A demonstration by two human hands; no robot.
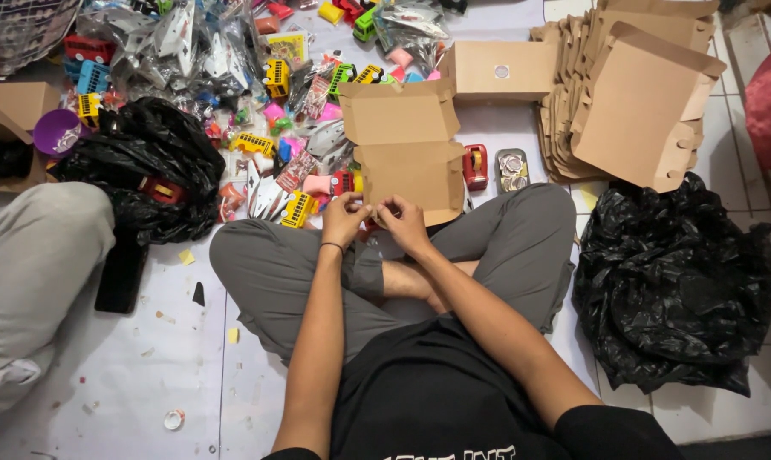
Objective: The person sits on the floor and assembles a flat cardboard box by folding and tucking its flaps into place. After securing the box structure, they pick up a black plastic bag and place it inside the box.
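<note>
Sitting cross-legged at the frame's centre, the person is bringing the left hand (pixel 344 217) and the right hand (pixel 402 220) together at the lower edge of an open cardboard box (pixel 407 145); the fingertips are pinching something small that I cannot make out. This seems to be a packing step; next, a careful grip is needed, with toy buses (pixel 276 77) lying upper left.

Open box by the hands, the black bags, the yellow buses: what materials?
Open box: looks like thin brown cardboard, matte, with crisp fold lines and die-cut flaps. Black bags: likely thin plastic film, glossy and crumpled, with highlights on the wrinkles. Yellow buses: probably moulded plastic, bright and smooth. Left hand and right hand pinch something small, unclear.
</note>
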